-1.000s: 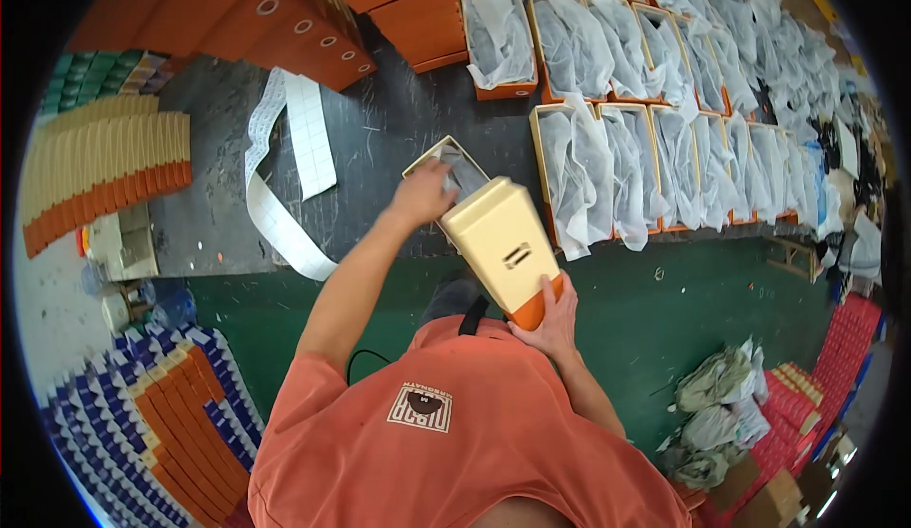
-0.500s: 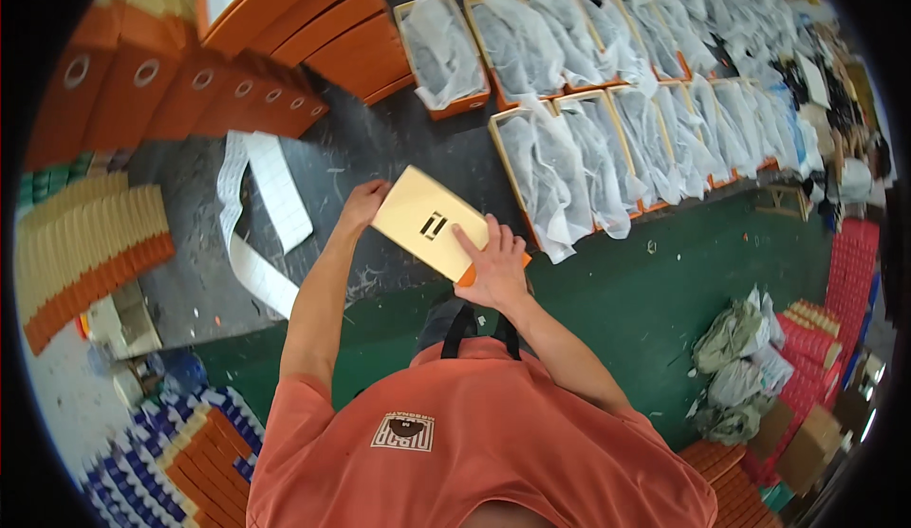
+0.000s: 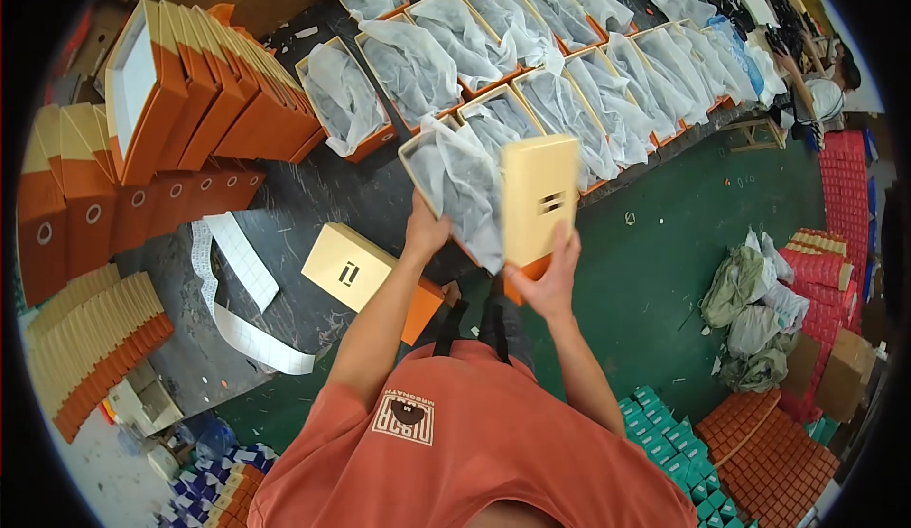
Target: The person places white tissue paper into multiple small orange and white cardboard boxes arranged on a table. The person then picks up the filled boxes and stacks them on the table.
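My left hand [image 3: 429, 230] grips the near left side of an open shoebox [image 3: 457, 186] with crumpled white tissue paper over its contents. Fingers and thumb of my right hand [image 3: 550, 279] are closed on a cream and orange box lid [image 3: 539, 182]. The lid is tilted up beside the open shoebox and hides part of its right side. On the dark table, left of my left forearm, lies a closed shoebox [image 3: 351, 264] with a cream top and a dark printed mark; the forearm crosses in front of it.
Rows of tissue-filled open shoeboxes [image 3: 408, 65] cover the table's far side. Stacked orange lids [image 3: 190, 87] stand at the left, near a curling strip of white labels [image 3: 242, 324]. Bags [image 3: 750, 310] and cartons lie on the green floor at right, where another person [image 3: 827, 92] is farther off.
The closed shoebox has left both hands and lies on the table. My hands have moved right, the left onto an open shoebox, the right onto a lid. The view has shifted.
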Tool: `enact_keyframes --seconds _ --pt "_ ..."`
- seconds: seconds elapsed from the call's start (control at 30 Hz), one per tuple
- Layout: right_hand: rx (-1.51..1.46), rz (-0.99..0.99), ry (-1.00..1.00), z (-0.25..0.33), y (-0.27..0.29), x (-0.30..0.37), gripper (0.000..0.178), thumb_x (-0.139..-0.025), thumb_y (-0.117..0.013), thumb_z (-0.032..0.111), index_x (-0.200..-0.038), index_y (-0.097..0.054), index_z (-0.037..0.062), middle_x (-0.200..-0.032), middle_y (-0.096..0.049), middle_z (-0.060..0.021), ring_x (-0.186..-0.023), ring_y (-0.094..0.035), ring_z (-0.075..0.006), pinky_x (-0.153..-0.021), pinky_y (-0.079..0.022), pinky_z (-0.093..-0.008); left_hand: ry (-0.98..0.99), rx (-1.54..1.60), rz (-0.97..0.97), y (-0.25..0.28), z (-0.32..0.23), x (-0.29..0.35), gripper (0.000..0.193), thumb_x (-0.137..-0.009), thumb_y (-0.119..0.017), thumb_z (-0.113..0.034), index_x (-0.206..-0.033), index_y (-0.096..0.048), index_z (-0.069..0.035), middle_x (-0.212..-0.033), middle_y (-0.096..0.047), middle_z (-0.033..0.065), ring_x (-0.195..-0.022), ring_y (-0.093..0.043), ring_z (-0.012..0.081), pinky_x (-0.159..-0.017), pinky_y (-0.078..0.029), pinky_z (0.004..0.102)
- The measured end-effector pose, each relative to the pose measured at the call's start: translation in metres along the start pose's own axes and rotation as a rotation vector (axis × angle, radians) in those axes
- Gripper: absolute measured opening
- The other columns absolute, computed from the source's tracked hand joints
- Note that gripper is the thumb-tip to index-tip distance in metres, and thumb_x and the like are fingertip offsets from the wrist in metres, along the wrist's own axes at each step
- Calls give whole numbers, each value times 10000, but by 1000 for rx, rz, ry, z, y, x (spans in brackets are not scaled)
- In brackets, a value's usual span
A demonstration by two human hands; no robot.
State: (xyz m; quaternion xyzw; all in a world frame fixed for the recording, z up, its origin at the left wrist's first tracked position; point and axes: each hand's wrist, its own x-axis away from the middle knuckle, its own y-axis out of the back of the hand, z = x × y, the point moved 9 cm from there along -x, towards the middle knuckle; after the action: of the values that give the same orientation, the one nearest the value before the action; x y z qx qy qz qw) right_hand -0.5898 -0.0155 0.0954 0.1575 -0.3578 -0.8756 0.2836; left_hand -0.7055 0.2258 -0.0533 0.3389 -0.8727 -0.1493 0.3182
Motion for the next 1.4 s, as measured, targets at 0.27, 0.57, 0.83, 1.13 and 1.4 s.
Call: enact_keyframes --seconds 0.27,0.57,0.83,1.13,1.4 --pt "360 334 74 -24 -43 80 1063 -622 -848 479 -1510 -359 158 -1496 -248 -310 -1320 -318 -489 -1045 -311 -600 -340 -228 -472 125 -80 4 431 -968 -500 -176 -1327 -510 61 -1329 -535 266 -1245 -516 397 -1049 -416 431" --pt "483 503 88 48 -120 -46 1130 -599 -840 488 -1562 -277 305 -1500 -254 -309 -1265 -352 -493 -969 -326 -571 173 -541 -247 71 -63 -65 345 -940 -412 -324 -972 -593 -32 -1011 -691 209 -974 -672 402 -872 -521 540" --pt "444 474 183 71 -131 -43 1071 -634 -806 560 -1548 -327 272 -1489 -288 -301 -1228 -390 -460 -954 -358 -556 -752 -250 -649 176 -195 34 380 -816 -730 -163 -1148 -585 -50 -1189 -562 172 -1171 -515 374 -1037 -397 468" --pt "-298 509 88 116 -133 -7 715 -926 -654 408 -1490 -402 48 -1355 -545 -233 -1205 -557 -342 -982 -457 -444 -531 -303 -584 425 -321 126 317 -900 -705 -227 -1000 -641 66 -843 -697 91 -791 -635 129 -720 -505 280" --pt "-2068 411 -307 77 24 -35 868 -886 -546 677 -1460 -412 40 -1406 -525 -186 -1242 -564 -332 -1042 -474 -479 -958 -104 359 32 -283 216 340 -718 -755 -66 -1049 -678 -69 -923 -579 96 -896 -591 307 -743 -499 419"
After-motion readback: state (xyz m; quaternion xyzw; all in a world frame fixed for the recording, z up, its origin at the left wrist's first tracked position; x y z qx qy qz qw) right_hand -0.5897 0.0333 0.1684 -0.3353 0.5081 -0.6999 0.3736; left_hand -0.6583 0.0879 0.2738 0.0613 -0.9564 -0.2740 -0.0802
